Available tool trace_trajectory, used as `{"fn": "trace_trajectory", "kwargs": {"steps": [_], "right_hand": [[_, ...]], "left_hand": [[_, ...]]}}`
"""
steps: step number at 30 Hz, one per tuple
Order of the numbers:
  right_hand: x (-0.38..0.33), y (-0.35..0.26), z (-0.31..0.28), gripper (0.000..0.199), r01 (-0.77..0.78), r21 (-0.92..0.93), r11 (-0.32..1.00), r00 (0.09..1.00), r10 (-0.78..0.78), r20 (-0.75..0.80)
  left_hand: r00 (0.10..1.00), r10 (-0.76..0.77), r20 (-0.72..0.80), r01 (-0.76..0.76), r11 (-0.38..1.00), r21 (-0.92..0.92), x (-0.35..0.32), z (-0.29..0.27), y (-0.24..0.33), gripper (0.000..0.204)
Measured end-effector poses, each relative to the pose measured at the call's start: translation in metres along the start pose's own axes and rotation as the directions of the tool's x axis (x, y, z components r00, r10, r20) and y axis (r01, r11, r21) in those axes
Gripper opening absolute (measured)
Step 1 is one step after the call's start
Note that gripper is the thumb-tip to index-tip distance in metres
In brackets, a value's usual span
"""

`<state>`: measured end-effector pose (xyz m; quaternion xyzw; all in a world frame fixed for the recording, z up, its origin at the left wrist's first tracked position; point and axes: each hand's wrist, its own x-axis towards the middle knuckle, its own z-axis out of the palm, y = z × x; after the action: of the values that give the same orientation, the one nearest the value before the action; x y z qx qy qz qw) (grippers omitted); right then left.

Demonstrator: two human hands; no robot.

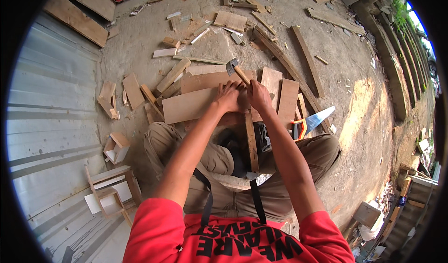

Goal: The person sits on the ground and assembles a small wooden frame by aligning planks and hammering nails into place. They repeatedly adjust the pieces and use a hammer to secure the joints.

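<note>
My right hand (257,96) is closed round the wooden handle of a claw hammer (241,74), whose metal head points up and to the left. Close beside it, my left hand (228,96) grips a light brown plywood board (187,106) near its right end, fingers bent over it; what lies under the palm is hidden. A narrow wooden strip (252,144) runs from below my hands toward me, between my legs. To the right, by my knee, lies a handsaw (313,122) with an orange and black handle. More plywood panels (288,96) lie just beyond my right hand.
Offcuts (231,20) and long timber beams (291,67) litter the ground ahead. A corrugated metal wall (51,95) rises on the left, with small wooden box frames (114,193) beside it. A concrete ledge (389,62) borders the right.
</note>
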<state>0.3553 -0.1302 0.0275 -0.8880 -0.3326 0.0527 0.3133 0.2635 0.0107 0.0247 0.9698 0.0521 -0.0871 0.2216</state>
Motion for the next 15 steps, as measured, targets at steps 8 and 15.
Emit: {"fn": "trace_trajectory", "kwargs": {"steps": [8,15], "right_hand": [[-0.01,-0.006,0.007,0.015,-0.034,0.008,0.999,0.999,0.034,-0.027],[-0.013,-0.008,0.006,0.015,-0.016,0.013,1.0,0.999,0.017,-0.034]], "left_hand": [[0.999,-0.032,0.007,0.033,0.993,-0.109,0.003,0.004,-0.016,0.075],[0.91,-0.078,-0.406,-0.094,0.917,-0.387,0.0,0.012,-0.005,0.031]]}}
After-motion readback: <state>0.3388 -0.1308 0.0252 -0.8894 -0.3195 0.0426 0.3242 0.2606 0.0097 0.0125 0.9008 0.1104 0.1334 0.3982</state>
